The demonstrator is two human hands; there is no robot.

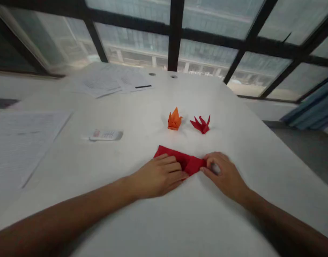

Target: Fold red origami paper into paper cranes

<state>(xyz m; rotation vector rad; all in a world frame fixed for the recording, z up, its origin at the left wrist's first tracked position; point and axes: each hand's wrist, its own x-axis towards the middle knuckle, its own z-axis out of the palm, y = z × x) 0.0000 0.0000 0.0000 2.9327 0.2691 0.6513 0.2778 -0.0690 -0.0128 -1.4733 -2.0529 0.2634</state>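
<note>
A folded piece of red paper [194,164] lies on the white table in front of me, its long edge slanting down to the right. My left hand [164,175] rests flat over its left and middle part, fingers stretched across it and covering some of the folds. At the right end, my right hand [223,173] pinches the paper's tip between thumb and index finger. Just beyond the paper stand an orange origami crane [175,119] and a red origami crane [202,125], neither touched by my hands.
A small white packet with printing [106,135] lies to the left. Printed sheets [24,142] cover the table's left side, and more papers [110,80] lie at the back, with a black strip [143,86] on them. Dark-framed windows rise behind; a blue curtain [311,107] hangs at right.
</note>
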